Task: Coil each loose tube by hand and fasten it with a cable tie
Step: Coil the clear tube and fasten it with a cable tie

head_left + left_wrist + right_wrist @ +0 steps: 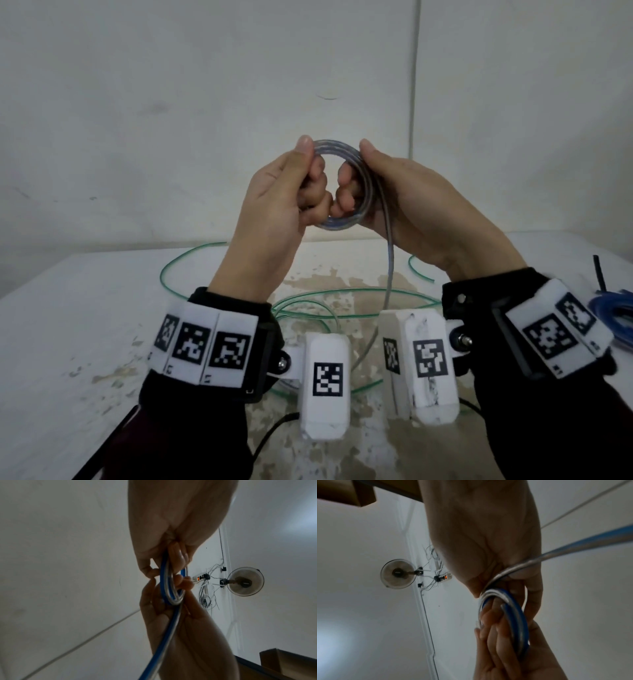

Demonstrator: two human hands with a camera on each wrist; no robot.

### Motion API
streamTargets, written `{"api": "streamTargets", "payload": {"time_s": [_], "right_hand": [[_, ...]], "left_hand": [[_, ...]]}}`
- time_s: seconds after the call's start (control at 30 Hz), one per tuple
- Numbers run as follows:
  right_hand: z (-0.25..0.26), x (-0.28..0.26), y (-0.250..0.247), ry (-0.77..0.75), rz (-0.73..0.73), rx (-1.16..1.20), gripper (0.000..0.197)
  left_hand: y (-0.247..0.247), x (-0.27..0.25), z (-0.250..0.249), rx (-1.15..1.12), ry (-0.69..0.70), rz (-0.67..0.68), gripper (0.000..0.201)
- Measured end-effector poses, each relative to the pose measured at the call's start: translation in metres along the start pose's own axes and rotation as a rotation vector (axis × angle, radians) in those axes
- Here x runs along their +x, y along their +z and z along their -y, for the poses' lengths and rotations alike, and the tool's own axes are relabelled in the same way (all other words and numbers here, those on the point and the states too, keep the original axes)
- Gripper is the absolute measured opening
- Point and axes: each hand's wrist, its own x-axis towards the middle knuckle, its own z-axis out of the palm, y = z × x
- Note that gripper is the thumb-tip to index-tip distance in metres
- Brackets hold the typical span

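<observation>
Below, the white worktop (85,308) carries a loose green tube (342,293) in wide loops and a blue coil (613,308) at its right edge. Above it, my left hand (274,205) and right hand (404,202) each grip one side of a small coil of clear tube (337,145), its free end (390,267) hanging toward the worktop.

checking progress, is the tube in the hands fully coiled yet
No, a loose tail of the clear tube coil gripped by the left hand and right hand hangs down to the table.
</observation>
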Motion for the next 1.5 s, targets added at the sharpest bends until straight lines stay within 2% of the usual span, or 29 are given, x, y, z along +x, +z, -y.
{"api": "streamTargets", "payload": {"time_s": [0.17,0.27,0.37,0.53,0.63,0.7,0.87,0.97,1.13,1.2,1.3,1.37,1.5], "right_hand": [[0.000,-0.001,-0.002,0.034,-0.002,0.057,0.045],[0.001,-0.003,-0.002,0.062,0.008,0.007,0.043],[0.001,-0.004,0.001,0.062,0.021,-0.105,0.042],[-0.001,-0.003,0.003,0.039,-0.019,-0.160,0.035],[-0.001,-0.006,-0.001,-0.011,0.049,-0.251,0.021],[-0.002,-0.007,-0.003,-0.035,0.077,-0.284,0.020],[-0.005,-0.005,0.001,-0.134,0.027,-0.293,0.006],[-0.006,-0.004,0.004,-0.180,-0.029,-0.289,0.018],[-0.008,-0.001,0.008,-0.219,-0.097,-0.324,0.015],[-0.009,0.000,0.009,-0.198,-0.137,-0.373,0.016],[-0.010,0.000,0.010,-0.128,-0.184,-0.433,0.032],[-0.009,-0.001,0.010,-0.086,-0.172,-0.390,0.042],[-0.006,-0.005,0.012,-0.075,-0.084,-0.343,0.034]], "left_hand": [[-0.002,0.001,-0.003,-0.077,-0.117,0.083,0.035],[-0.006,-0.001,-0.006,0.001,-0.213,0.167,0.030],[-0.014,-0.003,-0.009,0.132,-0.215,0.208,0.030],[-0.018,-0.002,-0.011,0.253,-0.081,0.134,0.031],[-0.021,0.000,-0.012,0.152,-0.043,0.049,0.032],[-0.024,0.001,-0.013,0.096,-0.026,0.007,0.032],[-0.025,0.002,-0.014,0.040,-0.032,-0.022,0.033],[-0.022,0.002,-0.012,-0.011,-0.076,-0.002,0.032],[-0.018,0.002,-0.011,-0.015,-0.076,-0.029,0.032],[-0.017,0.002,-0.009,0.022,-0.059,-0.061,0.032],[-0.015,0.003,-0.006,0.001,-0.032,-0.109,0.034],[-0.015,0.003,-0.007,-0.007,-0.014,-0.119,0.034],[-0.017,0.002,-0.011,-0.012,0.013,-0.124,0.034]]}}
